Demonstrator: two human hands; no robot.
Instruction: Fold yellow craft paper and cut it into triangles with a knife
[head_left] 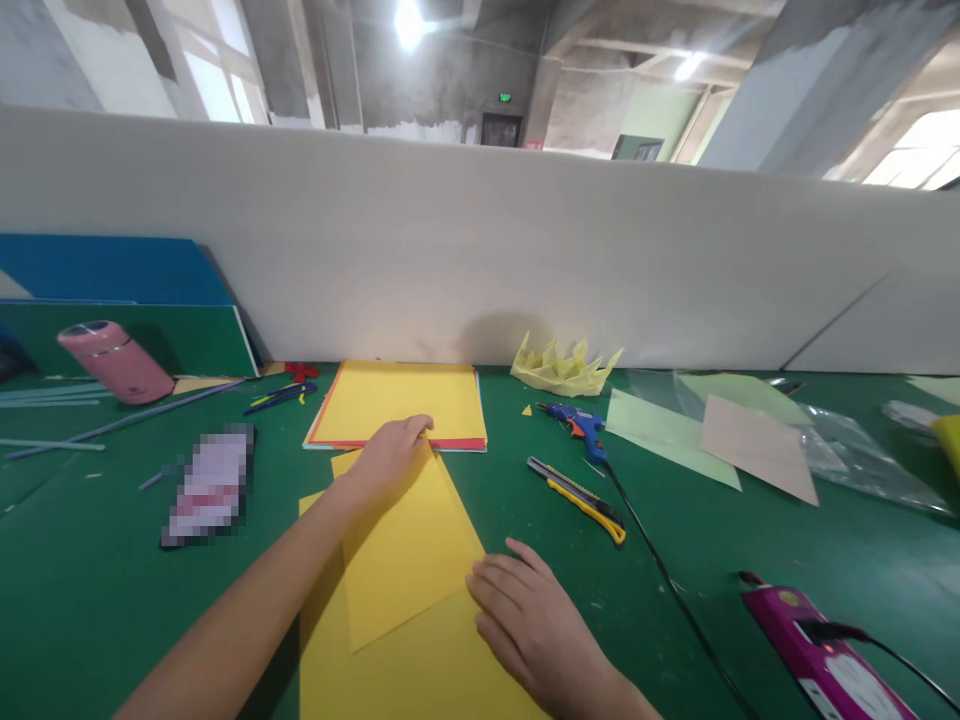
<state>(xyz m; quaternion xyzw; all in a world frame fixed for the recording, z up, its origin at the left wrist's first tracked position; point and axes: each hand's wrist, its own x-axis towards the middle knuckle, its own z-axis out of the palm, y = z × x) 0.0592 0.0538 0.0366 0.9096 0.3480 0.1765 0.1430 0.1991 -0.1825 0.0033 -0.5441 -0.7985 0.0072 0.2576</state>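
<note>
My left hand (394, 450) reaches to the top end of a smaller yellow paper sheet (412, 560), its fingers closed together at that edge; the fingertips partly hide the grip. This sheet lies at a slant over a larger yellow sheet (442, 670). My right hand (529, 620) lies flat, fingers stretched out, at the right edge of the sheets. Just beyond my left hand is a stack of coloured paper (409, 395), yellow on top with red showing below. To the right lie a utility knife (577, 500) with a yellow handle and a blue glue gun (581, 425).
A yellow paper crown (566, 368) stands by the white partition (375, 240). Right are loose paper sheets (757, 450), plastic film (862, 460) and a magenta power strip (817, 650). Left are a pink bottle (120, 365), a blurred-out phone-like object (210, 485) and pipe cleaners (281, 397).
</note>
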